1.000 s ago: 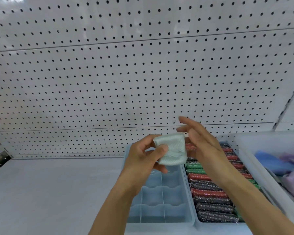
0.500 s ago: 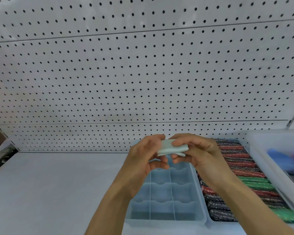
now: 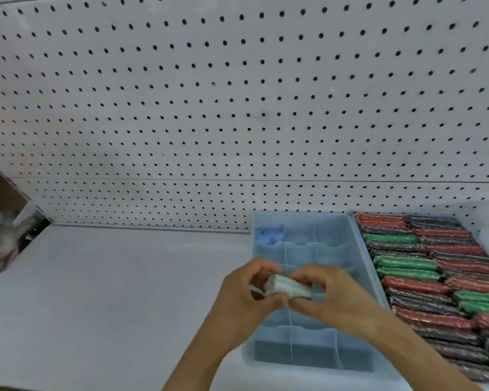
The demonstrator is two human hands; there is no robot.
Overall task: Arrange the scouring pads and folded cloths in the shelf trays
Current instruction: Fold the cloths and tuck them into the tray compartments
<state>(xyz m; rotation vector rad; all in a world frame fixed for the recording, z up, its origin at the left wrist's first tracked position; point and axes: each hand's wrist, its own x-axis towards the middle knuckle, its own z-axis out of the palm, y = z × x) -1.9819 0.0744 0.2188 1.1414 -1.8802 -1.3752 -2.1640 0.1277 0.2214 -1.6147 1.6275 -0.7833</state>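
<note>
Both hands, left point(image 3: 247, 292) and right point(image 3: 326, 296), pinch the cloth point(image 3: 288, 287) between them above the tray point(image 3: 359, 249) (one blue cloth sits beyond); keep the fold tight, then lower it into a cell directly beneath.

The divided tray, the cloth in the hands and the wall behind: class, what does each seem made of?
Divided tray: probably plastic, pale blue, translucent, thin moulded partitions. Cloth: soft textile, pale greenish white, folded into layers. Wall: pegboard, likely painted metal or board, matt white, with regular holes.

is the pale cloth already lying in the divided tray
No, both hands hold the pale cloth above the divided tray.
</note>
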